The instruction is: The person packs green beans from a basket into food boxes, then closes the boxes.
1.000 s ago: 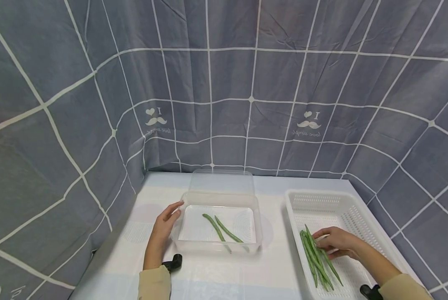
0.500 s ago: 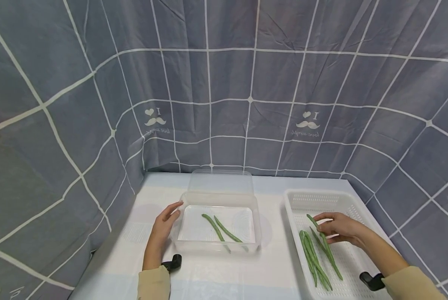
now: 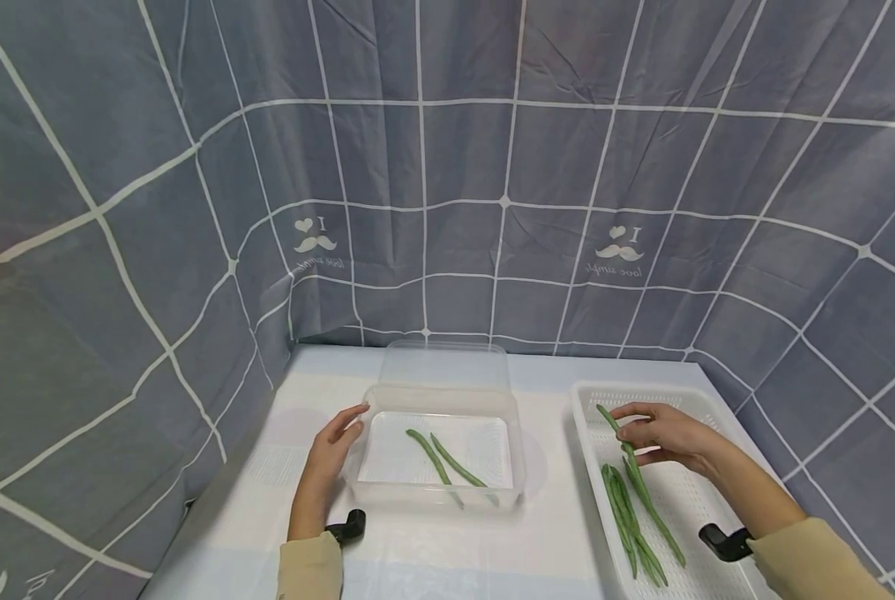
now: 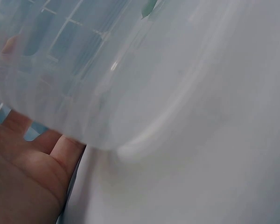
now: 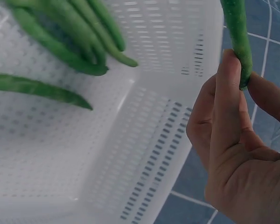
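The right hand [image 3: 661, 435] is up over the white perforated basket [image 3: 691, 508], holding a green bean [image 5: 238, 37] pinched between thumb and fingers; in the right wrist view that bean is caught near one of its ends, the rest of it pointing away past the fingertips; below, a cluster of loose beans [image 5: 79, 30] lies lengthwise along the left side of the basket floor, with a single bean [image 5: 42, 89] near it, apart from the cluster in that same view; the left hand [image 3: 331, 450] is at the left end of a clear plastic container [image 3: 387, 494], fingers loosely extended and resting against its wall (the left wrist view shows the palm close by the see-through side, with some fingers blurred behind it); inside the container two more beans [image 3: 436, 461] lie side by side on the bottom, slanting much the same way; a clear lid [image 3: 443, 364] lies on the counter [image 3: 548, 537] just behind the container; the basket stands to the container's right, with a gap between the two; both arms wear tan sleeves [image 3: 310, 567] and a black device [image 3: 352, 525] at the wrist; a grey curtain [image 3: 462, 158] with white grid lines hangs behind and along both sides
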Action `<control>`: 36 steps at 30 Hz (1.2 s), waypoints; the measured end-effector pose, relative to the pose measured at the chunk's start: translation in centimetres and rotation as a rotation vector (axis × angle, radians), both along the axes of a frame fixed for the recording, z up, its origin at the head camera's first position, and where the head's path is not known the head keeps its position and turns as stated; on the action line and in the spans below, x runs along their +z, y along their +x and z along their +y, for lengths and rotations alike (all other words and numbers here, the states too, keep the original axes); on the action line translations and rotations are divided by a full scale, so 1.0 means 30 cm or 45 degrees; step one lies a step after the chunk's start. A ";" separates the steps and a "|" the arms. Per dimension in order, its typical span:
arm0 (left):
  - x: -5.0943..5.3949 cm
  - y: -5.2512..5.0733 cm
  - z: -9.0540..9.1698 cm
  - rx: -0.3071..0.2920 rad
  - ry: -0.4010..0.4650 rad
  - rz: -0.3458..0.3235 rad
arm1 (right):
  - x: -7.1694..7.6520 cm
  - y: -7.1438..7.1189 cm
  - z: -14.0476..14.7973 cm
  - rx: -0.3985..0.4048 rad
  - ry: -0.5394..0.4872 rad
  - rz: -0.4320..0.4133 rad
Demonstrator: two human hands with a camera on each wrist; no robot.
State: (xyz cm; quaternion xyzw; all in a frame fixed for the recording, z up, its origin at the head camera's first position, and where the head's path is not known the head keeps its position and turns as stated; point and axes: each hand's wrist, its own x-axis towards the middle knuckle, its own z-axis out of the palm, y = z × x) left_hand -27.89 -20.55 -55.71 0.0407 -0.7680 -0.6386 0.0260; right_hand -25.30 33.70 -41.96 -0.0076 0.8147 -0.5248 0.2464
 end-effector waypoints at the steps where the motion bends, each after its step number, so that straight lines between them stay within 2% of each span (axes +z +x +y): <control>1: -0.001 -0.001 0.000 0.003 0.001 -0.005 | 0.006 -0.006 -0.009 0.005 -0.003 0.006; 6: -0.002 0.003 -0.002 0.006 -0.015 -0.011 | 0.025 -0.043 -0.065 0.017 -0.027 0.024; 13: 0.011 0.019 0.003 -0.013 -0.003 0.025 | 0.040 -0.104 -0.180 0.022 -0.081 0.026; 18: 0.006 0.015 0.009 -0.014 -0.026 0.049 | 0.049 -0.137 -0.270 0.030 -0.138 0.010; 25: -0.006 0.008 0.013 -0.010 -0.034 0.059 | 0.033 -0.172 -0.372 0.058 -0.193 -0.003; 36: 0.005 0.006 0.002 -0.017 -0.041 0.030 | 0.003 -0.221 -0.498 0.051 -0.179 -0.027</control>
